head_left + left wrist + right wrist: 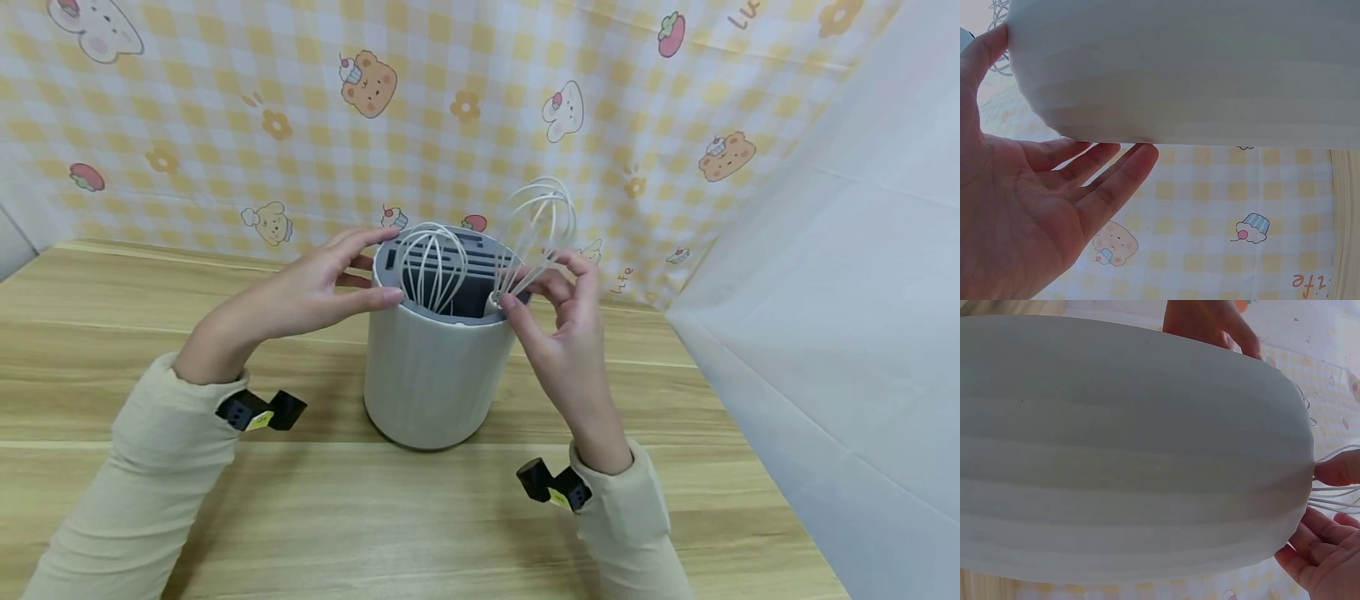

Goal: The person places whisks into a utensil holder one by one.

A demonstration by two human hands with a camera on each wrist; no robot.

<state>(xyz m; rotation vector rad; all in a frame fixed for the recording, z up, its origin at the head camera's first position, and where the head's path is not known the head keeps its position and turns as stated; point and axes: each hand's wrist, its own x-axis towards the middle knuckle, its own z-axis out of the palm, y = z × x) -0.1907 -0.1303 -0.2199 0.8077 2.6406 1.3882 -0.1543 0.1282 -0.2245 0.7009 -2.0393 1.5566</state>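
Observation:
A pale, ribbed utensil holder [438, 375] with a grey slotted top stands upright on the table. My left hand [330, 287] rests against its left side, thumb at the front rim and fingers spread toward the back; in the left wrist view those fingers [1116, 178] lie nearly straight along the wall. One whisk [432, 267] stands in the open compartment, its wire head above the rim. At the right of that compartment, my right hand [566, 333] pinches a second whisk [551, 200] low on its wires. This one leans right and stands higher; its handle is mostly hidden inside.
The holder stands on a wood-grain table [360, 517]. A yellow checked cloth [465, 142] with cartoon prints hangs behind it, and a white sheet [810, 233] slopes along the right side. Small black cameras [258, 411] are strapped to both wrists.

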